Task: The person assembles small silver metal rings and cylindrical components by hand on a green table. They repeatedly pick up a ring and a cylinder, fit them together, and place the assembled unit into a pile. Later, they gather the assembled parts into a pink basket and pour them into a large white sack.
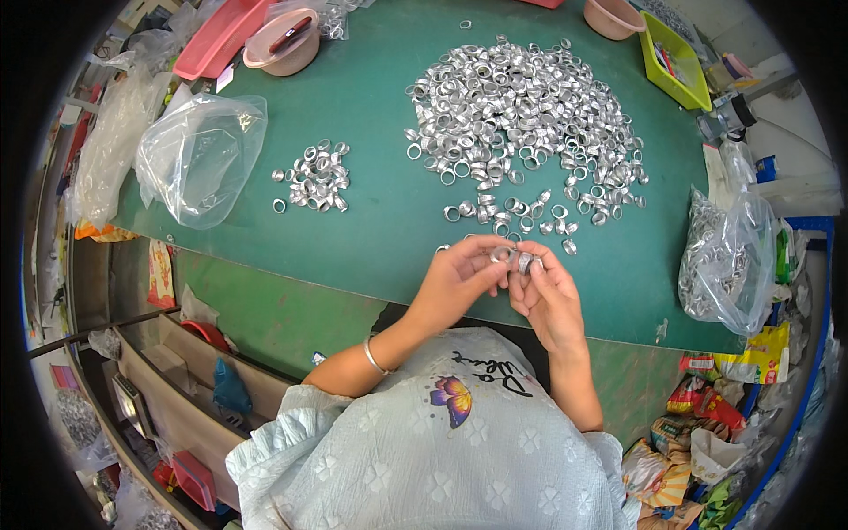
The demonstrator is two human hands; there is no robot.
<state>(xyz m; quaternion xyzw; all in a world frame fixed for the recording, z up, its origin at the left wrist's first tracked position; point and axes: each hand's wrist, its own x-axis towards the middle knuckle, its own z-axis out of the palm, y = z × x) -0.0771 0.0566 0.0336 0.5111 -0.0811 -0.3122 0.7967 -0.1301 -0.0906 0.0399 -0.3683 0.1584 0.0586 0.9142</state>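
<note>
Close together at the table's near edge, both my hands pinch small silver metal rings. My left hand (452, 281) grips a ring (502, 254) between thumb and fingers. Beside it, my right hand (552, 305) has its fingers closed round another ring (526, 262); whether more are tucked behind the fingers I cannot tell. Just beyond my hands spreads a large heap of silver rings (521, 106), with several loose ones at its near side. A smaller pile of rings (318, 177) lies apart to the left.
On the green table (353, 238), a clear plastic bag (201, 159) lies left and a bag of metal rings (720, 265) right. At the back are a pink basin (284, 53), a red tray (221, 37) and a yellow-green basket (671, 66). An open drawer (203, 353) sits below left.
</note>
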